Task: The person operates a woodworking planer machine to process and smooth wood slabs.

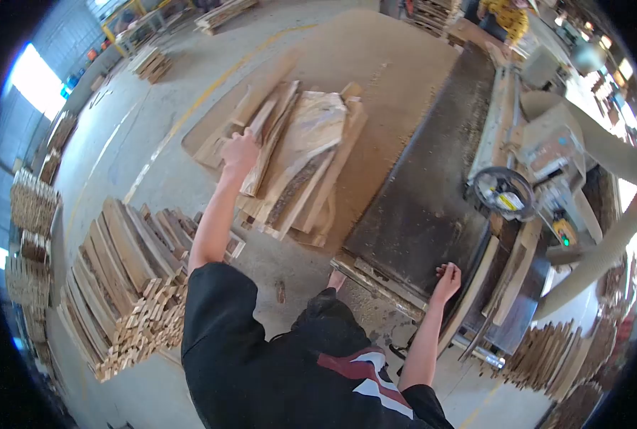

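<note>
My left hand (240, 151) reaches out over a stack of rough planks (311, 136), its fingers curled at the near end of a wooden board (267, 87). The board's far end is blurred and points away from me. Beneath it, the planks lie side by side, several with bark edges. My right hand (447, 281) is above the near right part of a long dark machine table (425, 200). Its fingers are loosely bent and slightly apart, with nothing visible in them.
A black handwheel (504, 193) and machine housing stand right of the table. A large pile of cut strips (129, 279) is at my left, and more strips (547, 357) lie at lower right. Sawdust (382, 64) covers the floor ahead. A person in yellow (505, 20) is at the far end.
</note>
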A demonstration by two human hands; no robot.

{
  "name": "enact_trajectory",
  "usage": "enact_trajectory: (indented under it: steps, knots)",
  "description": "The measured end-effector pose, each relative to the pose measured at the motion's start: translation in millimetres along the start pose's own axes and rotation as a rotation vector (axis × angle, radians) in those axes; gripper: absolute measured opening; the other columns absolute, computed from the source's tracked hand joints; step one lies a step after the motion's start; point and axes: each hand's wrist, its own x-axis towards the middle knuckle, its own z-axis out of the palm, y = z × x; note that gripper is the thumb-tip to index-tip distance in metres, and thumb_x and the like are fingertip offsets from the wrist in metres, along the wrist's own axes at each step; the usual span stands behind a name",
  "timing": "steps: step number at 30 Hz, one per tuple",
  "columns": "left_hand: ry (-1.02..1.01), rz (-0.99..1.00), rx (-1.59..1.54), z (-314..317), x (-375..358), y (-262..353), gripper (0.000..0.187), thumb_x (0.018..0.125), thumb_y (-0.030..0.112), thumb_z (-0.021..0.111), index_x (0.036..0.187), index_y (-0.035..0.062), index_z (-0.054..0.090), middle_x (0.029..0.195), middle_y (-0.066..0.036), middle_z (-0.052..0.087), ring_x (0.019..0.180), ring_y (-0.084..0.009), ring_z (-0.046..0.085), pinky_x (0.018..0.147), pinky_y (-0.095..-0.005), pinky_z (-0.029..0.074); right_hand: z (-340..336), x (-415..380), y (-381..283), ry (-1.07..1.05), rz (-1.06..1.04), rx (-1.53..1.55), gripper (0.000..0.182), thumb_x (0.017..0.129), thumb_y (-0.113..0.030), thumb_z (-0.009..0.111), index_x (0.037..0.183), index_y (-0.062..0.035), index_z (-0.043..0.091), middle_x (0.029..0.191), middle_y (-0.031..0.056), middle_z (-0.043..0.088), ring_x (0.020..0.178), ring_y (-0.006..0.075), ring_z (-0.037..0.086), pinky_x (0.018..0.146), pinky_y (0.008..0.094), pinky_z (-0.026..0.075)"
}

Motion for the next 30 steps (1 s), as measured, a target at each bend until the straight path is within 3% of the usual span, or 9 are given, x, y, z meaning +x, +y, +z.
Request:
enact_trajectory:
  steps: [8,10,12,19,22,24,27,29,30]
  knots:
    - [-0.241,-0.141,-0.392,-118.4,-160.1,-10.3,0.045,0.097,0.034,0.055,0.121,-0.0025,0.063,0.119,-0.035,0.063,0.119,-0.0462,0.059,0.097,-0.0509,0.049,-59.4,-134.1,7.7,-0.037,0.351,0.185,0.024,0.103,-0.029,0.059,0.106,-0.0069,0.067,0.092,0.0009,0.069,0.082,0.0103,0.066,0.067,0.0268,0.048]
    - [-0.088,-0.063,-0.469,-71.9,-211.6,-38.3,0.054,0.096,0.039,0.059,0.126,-0.0054,0.061,0.123,-0.034,0.063,0.119,-0.0428,0.061,0.096,-0.0472,0.049,-68.7,-170.2,23.2,-0.118,0.397,0.205,0.025,0.101,-0.035,0.062,0.109,-0.0113,0.066,0.096,-0.0008,0.07,0.086,0.0083,0.066,0.068,0.0234,0.046]
    - [-0.194,-0.308,-0.839,-20.8,-257.6,-53.7,0.059,0.095,0.043,0.062,0.128,-0.0066,0.059,0.12,-0.029,0.066,0.111,-0.037,0.065,0.093,-0.0438,0.05,-66.4,-202.3,21.1,-0.196,0.45,0.185,0.026,0.101,-0.035,0.062,0.109,-0.011,0.066,0.098,-0.0007,0.07,0.086,0.0087,0.066,0.069,0.0238,0.046]
    - [-0.136,-0.558,-1.454,-31.3,-398.7,53.8,0.047,0.099,0.038,0.062,0.128,0.0036,0.047,0.087,-0.007,0.057,0.07,-0.0149,0.058,0.053,-0.0297,0.049,-21.0,-240.4,-43.2,-0.815,0.373,0.054,0.032,0.101,-0.03,0.064,0.119,-0.0047,0.065,0.109,0.0039,0.07,0.096,0.0148,0.066,0.082,0.0284,0.051]
    - [-0.13,-0.432,-1.656,-13.4,-418.2,76.6,0.048,0.099,0.035,0.059,0.132,0.0067,0.037,0.087,-0.007,0.056,0.068,-0.017,0.059,0.047,-0.0301,0.048,0.4,-237.5,-73.5,-0.989,0.249,-0.061,0.039,0.102,-0.034,0.06,0.125,-0.0031,0.062,0.113,0.006,0.069,0.101,0.017,0.066,0.088,0.0308,0.051]
    - [-0.381,-0.154,-2.157,-14.9,-419.7,87.0,0.05,0.099,0.03,0.057,0.135,0.0087,0.031,0.09,-0.008,0.056,0.069,-0.0176,0.059,0.049,-0.0289,0.049,12.0,-233.5,-92.3,-1.047,0.181,-0.126,0.045,0.104,-0.04,0.055,0.129,-0.0028,0.06,0.115,0.0063,0.069,0.103,0.0173,0.065,0.091,0.0319,0.05]
    - [-0.684,-0.063,-2.146,-5.0,-408.9,111.7,0.048,0.098,0.027,0.054,0.136,0.0097,0.031,0.091,-0.012,0.059,0.076,-0.0232,0.064,0.057,-0.0332,0.053,22.8,-231.9,-117.8,-1.067,0.39,0.065,0.055,0.107,-0.05,0.042,0.131,-0.0046,0.06,0.12,0.0075,0.067,0.109,0.0171,0.063,0.093,0.0334,0.05]
    - [-0.786,-0.274,-2.136,23.9,-402.7,135.8,0.04,0.098,0.029,0.053,0.13,0.0078,0.042,0.094,-0.014,0.062,0.088,-0.0286,0.066,0.071,-0.0403,0.054,25.0,-230.6,-125.6,-0.964,0.675,0.368,0.063,0.107,-0.056,0.032,0.135,-0.0057,0.057,0.124,0.0091,0.065,0.111,0.018,0.063,0.095,0.0354,0.05]
    - [-0.679,0.292,-1.686,94.7,-390.9,139.6,0.034,0.099,0.029,0.051,0.124,0.0064,0.049,0.093,-0.013,0.063,0.094,-0.0276,0.065,0.076,-0.0419,0.052,27.0,-222.8,-90.0,-0.951,0.617,0.35,0.061,0.107,-0.055,0.035,0.139,-0.0064,0.053,0.128,0.0109,0.063,0.111,0.0217,0.063,0.089,0.0364,0.053]
